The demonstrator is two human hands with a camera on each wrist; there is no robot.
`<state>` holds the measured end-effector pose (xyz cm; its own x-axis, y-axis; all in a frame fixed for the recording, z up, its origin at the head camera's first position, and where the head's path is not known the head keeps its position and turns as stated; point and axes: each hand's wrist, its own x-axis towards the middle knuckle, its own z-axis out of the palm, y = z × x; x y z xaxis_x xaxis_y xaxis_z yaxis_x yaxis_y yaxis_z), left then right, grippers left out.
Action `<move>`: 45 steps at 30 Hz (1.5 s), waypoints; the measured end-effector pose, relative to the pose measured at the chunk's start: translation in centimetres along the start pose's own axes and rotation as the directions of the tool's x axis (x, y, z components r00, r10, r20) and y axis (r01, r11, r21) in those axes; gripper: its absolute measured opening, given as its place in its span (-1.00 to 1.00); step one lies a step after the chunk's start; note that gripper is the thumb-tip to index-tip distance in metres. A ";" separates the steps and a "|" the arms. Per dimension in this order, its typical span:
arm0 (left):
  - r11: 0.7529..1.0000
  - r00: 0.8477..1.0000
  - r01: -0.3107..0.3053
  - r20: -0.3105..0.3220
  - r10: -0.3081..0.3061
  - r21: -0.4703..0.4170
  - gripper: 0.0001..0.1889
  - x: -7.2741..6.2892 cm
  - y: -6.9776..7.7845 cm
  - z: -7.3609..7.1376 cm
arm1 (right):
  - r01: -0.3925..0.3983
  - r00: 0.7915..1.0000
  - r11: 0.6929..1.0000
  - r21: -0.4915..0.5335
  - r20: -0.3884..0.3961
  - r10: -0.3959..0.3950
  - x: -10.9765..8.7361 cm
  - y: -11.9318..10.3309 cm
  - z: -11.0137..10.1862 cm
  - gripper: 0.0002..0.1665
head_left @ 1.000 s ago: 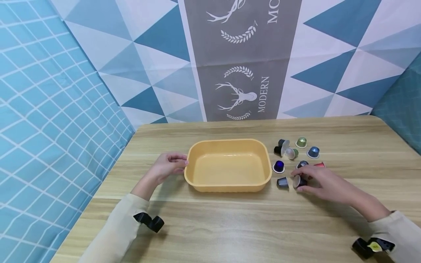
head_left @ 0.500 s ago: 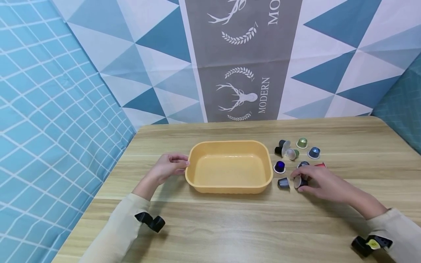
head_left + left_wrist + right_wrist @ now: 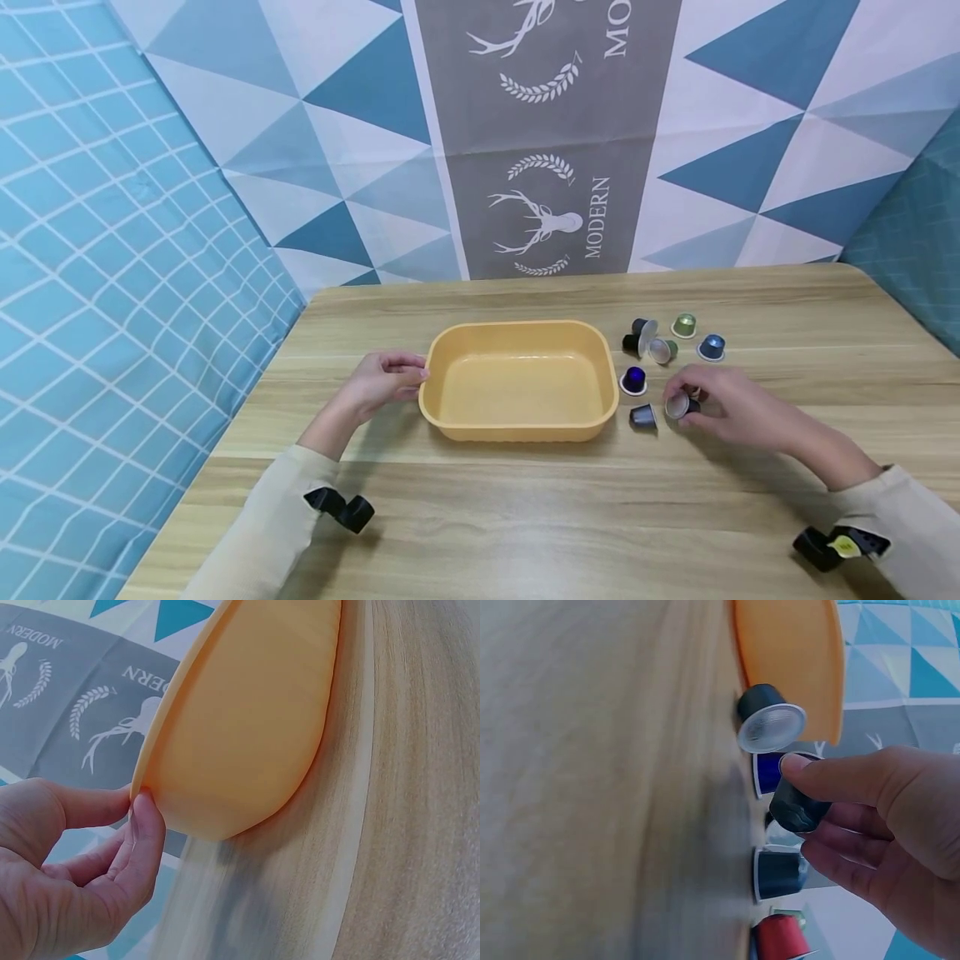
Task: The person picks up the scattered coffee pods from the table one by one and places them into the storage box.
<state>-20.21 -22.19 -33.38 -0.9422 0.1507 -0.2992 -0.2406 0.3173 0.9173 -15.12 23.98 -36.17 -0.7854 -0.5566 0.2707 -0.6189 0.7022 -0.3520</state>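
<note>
My left hand (image 3: 378, 385) pinches the left rim of a yellow plastic basin (image 3: 517, 433), thumb and fingers on either side of its lip in the left wrist view. Inside, the basin holds nothing. To its right, my right hand (image 3: 738, 408) grips a dark coffee capsule (image 3: 799, 806) between thumb and fingers, its pale lid facing the basin in the head view. A grey capsule (image 3: 642, 417) lies on its side just left of that hand. Behind the grey one, a dark blue capsule (image 3: 634, 380) stands lid down.
Several more capsules sit at the back right: two black ones (image 3: 633, 343), a tipped green one (image 3: 663, 350), an upright green one (image 3: 684, 325) and a blue one (image 3: 712, 347). The right wrist view also shows a red capsule (image 3: 780, 936). All stand on a wooden table (image 3: 480, 517).
My right hand has risen slightly with the dark capsule, and the hand now hides the red capsule in the head view. The left hand stays at the basin's rim.
</note>
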 end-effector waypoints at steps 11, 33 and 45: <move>1.000 1.000 0.012 0.001 -0.012 0.002 -0.60 0.0 -0.1 0.0 | 0.091 0.990 0.987 -0.133 -0.094 -0.104 0.9 -1.1 -0.6 -0.56; 1.000 1.000 -0.020 0.012 0.020 -0.013 -0.61 0.1 -0.3 -0.1 | 0.173 0.946 0.963 -0.204 -0.236 -0.220 3.4 -2.7 -1.5 -0.60; 0.999 1.000 -0.002 0.015 0.003 -0.044 -0.61 -0.1 -0.1 0.0 | 0.190 0.946 0.965 -0.180 -0.230 -0.229 4.4 -3.1 -1.6 -0.64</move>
<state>-20.05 -22.21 -33.50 -0.9394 0.1655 -0.3003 -0.2483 0.2757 0.9286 -16.61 20.07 -32.45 -0.6023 -0.5855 0.5426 -0.7478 0.6517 -0.1267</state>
